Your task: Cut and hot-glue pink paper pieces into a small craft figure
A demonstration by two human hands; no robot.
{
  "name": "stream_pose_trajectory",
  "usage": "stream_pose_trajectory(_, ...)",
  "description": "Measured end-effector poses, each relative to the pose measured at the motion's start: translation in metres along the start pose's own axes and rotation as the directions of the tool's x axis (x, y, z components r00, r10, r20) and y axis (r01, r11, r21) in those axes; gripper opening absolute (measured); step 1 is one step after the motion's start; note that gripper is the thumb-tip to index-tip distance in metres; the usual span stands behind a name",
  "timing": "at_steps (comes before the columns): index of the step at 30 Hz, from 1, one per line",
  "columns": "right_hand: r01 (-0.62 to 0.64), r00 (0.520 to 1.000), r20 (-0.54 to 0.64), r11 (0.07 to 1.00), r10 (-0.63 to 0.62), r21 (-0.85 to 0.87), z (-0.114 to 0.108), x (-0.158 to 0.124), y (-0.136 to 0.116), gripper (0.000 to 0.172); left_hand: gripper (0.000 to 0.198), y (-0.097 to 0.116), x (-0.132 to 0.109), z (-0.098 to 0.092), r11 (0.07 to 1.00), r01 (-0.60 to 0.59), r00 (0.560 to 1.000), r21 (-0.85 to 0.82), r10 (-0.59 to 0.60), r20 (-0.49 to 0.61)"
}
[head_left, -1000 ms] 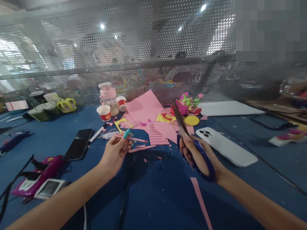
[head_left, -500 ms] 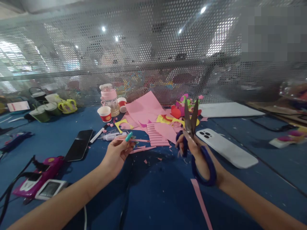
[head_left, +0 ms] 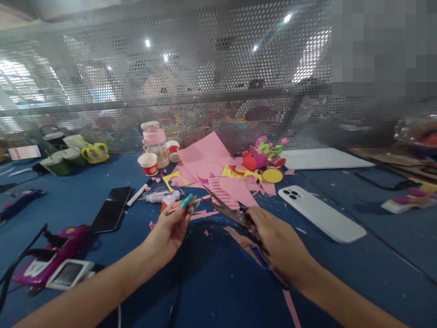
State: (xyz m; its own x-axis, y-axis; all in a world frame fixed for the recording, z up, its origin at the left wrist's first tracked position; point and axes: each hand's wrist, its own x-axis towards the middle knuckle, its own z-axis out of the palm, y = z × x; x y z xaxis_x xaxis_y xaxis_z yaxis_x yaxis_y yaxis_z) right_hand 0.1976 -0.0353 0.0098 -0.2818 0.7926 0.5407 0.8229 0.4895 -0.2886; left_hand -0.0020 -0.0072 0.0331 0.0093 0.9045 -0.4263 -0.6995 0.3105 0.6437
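My left hand pinches a thin pink paper strip, whose free end points right. In my right hand are scissors with dark blue handles, their blades aimed up and left toward that end of the strip. Whether the blades touch the strip I cannot tell. Behind them lies pink paper with ruled lines, partly covered by a plain pink piece. A glue gun with an orange trigger rests just beyond my left hand. Below my right hand another pink strip lies on the blue table.
A black phone and a purple power strip lie on the left. The white phone is to the right. Farther back stand a paper cup, a pink-topped bottle and colourful paper cutouts against a perforated metal screen.
My right hand has turned the scissors from pointing upward to pointing left, bringing the blades near the strip. My left hand has shifted slightly right, still pinching the strip.
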Motion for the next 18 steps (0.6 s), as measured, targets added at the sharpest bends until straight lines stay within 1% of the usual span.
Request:
stream_pose_trajectory(3, 0.041, 0.991, -0.116, 0.975, -0.068, -0.219, 0.0005, 0.0002, 0.0038, 0.028, 0.026, -0.0009, -0.0014, 0.0012, 0.996, 0.065, 0.998, -0.057, -0.065, -0.004)
stream_pose_trajectory(5, 0.053, 0.978, -0.178, 0.95, -0.113, -0.308, -0.0005, 0.0009, 0.0043, 0.027, 0.027, -0.0013, -0.002, 0.0021, 0.988, 0.122, 0.992, -0.096, -0.124, -0.011)
stream_pose_trajectory(7, 0.074, 0.964, -0.212, 0.927, -0.161, -0.367, -0.0015, 0.002, 0.0034, 0.026, 0.028, -0.0015, -0.0023, 0.0026, 0.977, 0.166, 0.985, -0.13, -0.169, -0.016)
stream_pose_trajectory(10, 0.075, 0.952, -0.238, 0.897, -0.195, -0.435, -0.002, 0.0034, 0.0015, 0.028, 0.028, -0.0017, -0.0019, 0.0019, 0.97, 0.186, 0.982, -0.158, -0.19, -0.006)
stream_pose_trajectory(18, 0.037, 0.96, -0.226, 0.875, -0.165, -0.482, 0.0003, 0.0035, 0.0041, 0.037, 0.026, -0.0021, -0.001, 0.0006, 0.971, 0.185, 0.982, -0.153, -0.187, 0.0)
